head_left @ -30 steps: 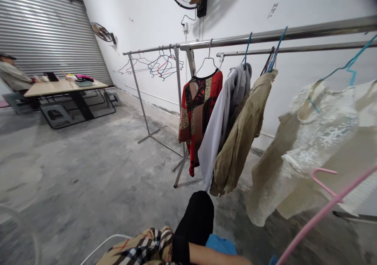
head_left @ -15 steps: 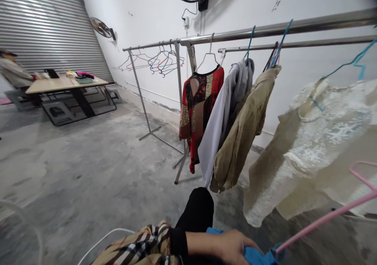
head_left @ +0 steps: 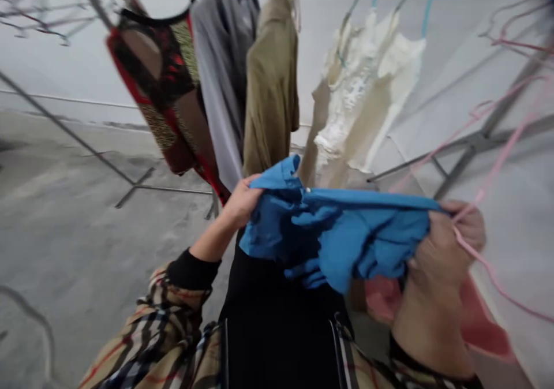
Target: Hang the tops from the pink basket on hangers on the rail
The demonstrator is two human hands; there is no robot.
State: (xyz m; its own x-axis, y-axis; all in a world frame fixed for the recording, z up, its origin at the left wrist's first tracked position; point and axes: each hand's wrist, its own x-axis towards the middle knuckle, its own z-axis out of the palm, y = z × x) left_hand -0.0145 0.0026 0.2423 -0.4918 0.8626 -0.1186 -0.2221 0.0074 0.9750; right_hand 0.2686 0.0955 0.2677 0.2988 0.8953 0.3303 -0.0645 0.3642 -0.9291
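A blue garment is stretched between both hands in front of me. My left hand grips its left end by the collar. My right hand holds the right end together with a thin pink hanger that runs up and to the right. My sleeves are plaid with black cuffs. Just behind the blue garment hang a red patterned top, a grey garment, an olive shirt and a cream lace top.
A metal rack leg crosses the concrete floor at left. Another rack frame with pink hangers stands at right against the white wall. Something pink lies low beside my right wrist. The picture is blurred by motion.
My view has swung right and down. Both hands have lifted the blue garment from low in front of me and spread it, with the pink hanger held at its right end.
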